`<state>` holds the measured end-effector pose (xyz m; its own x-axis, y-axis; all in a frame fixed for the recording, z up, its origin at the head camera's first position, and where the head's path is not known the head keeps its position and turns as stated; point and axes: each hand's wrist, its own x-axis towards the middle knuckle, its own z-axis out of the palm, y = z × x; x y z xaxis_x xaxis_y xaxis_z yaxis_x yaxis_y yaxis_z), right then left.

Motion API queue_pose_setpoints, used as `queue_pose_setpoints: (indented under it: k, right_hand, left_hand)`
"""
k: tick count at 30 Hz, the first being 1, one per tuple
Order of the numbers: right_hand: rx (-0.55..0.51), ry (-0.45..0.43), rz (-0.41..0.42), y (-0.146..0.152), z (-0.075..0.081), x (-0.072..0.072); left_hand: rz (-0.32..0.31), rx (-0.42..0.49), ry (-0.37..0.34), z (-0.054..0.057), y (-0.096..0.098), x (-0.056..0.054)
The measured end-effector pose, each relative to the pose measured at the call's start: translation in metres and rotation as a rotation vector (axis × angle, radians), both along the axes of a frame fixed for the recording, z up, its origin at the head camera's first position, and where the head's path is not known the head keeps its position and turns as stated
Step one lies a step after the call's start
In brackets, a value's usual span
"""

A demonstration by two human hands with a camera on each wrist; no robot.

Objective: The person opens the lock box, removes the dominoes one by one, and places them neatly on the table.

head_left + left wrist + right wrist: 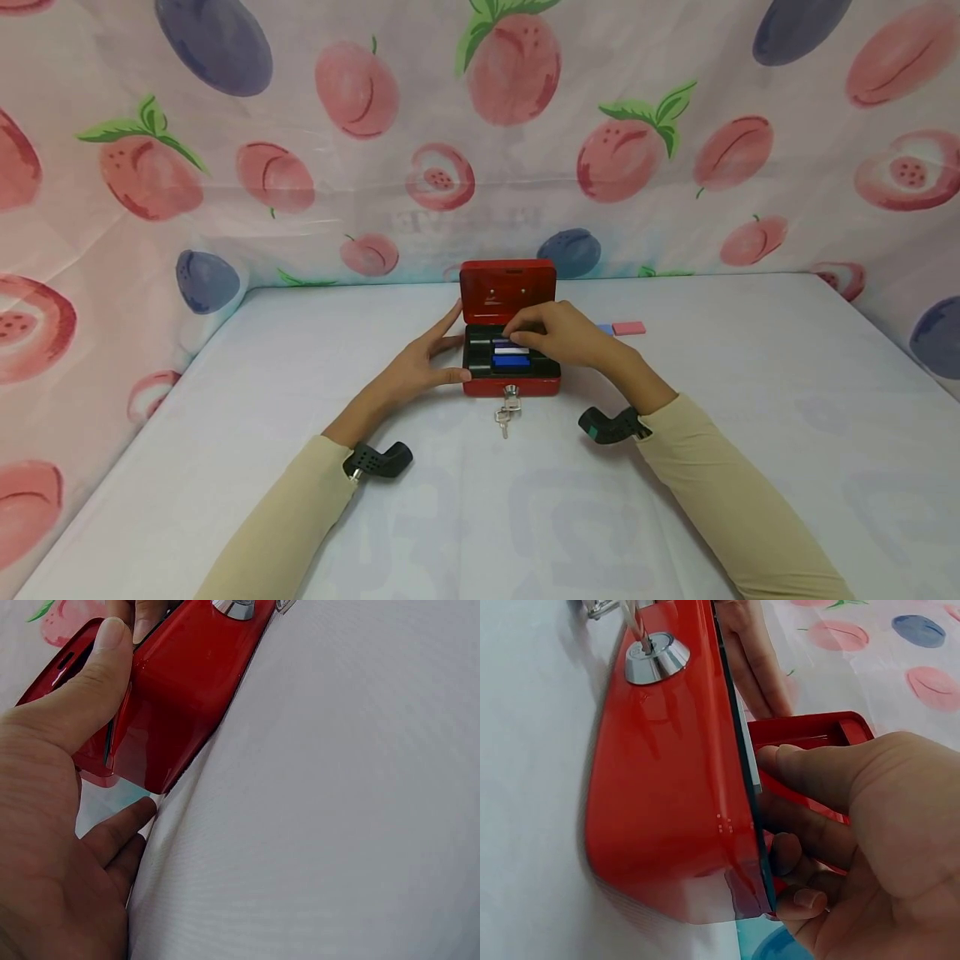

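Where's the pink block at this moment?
In the head view, the pink block lies on the table, right of the red box, beside a partly hidden blue block.

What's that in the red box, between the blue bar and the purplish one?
A white bar lies between the blue bar and the purplish one; the head view shows it.

We can read no word, number or brand with certainty. Low on the far fruit-print curtain (517, 167), left of and behind the red box (480, 387), we see faint pale lettering (422, 222), too washed out for us to make out. On the near part of the white tablecloth (465, 467), large ghostly marks (555, 508) show; we cannot tell whether they are letters or numbers.
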<state>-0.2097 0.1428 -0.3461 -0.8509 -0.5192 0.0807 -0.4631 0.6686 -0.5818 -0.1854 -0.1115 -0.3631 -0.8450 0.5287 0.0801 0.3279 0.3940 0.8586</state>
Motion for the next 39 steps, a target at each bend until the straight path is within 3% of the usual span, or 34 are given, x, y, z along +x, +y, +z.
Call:
queue_pose_setpoints:
  k: [11,18,39]
  right_hand:
    - [-0.041,0.056,0.002,0.0012,0.0035,0.0000]
    - [-0.062,0.034,0.032,0.0013,0.0062,0.0006]
    - [-0.058,0.079,0.053,-0.0016,0.0043,0.0034]
  left_hand:
    - [0.011,-0.019,-0.022,0.0014,0.0007,0.0006]
    - [0.005,-0.012,-0.015,0.0004,0.0002,0.0001]
    - [-0.002,-0.005,-0.012,0.0021,0.0005,0.0022]
